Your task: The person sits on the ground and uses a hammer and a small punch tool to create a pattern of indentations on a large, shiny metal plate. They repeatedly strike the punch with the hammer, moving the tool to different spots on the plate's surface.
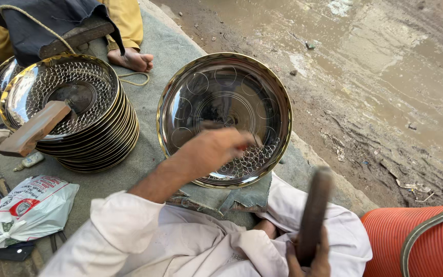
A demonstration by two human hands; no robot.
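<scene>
Left grip (212, 150) pinches a small tool against the round metal tray (224, 119), centre, on grey cloth (155, 56). Right grip (308, 259) clenches a dark mallet (314, 213), near right. Tray stack (73, 110) far left.

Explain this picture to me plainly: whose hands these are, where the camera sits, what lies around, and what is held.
There is no machine here; a person works with two bare hands. The single picture comes from a camera worn on that person's head, looking down. The left hand rests on a round shiny metal plate with a gold rim, its grip on a small tool I cannot make out. The right hand holds a dark blurred mallet-like tool. To the left stands a stack of similar patterned plates with a brown wooden block on top. A white plastic bag lies nearby, and an orange ribbed container sits at the right.
</scene>
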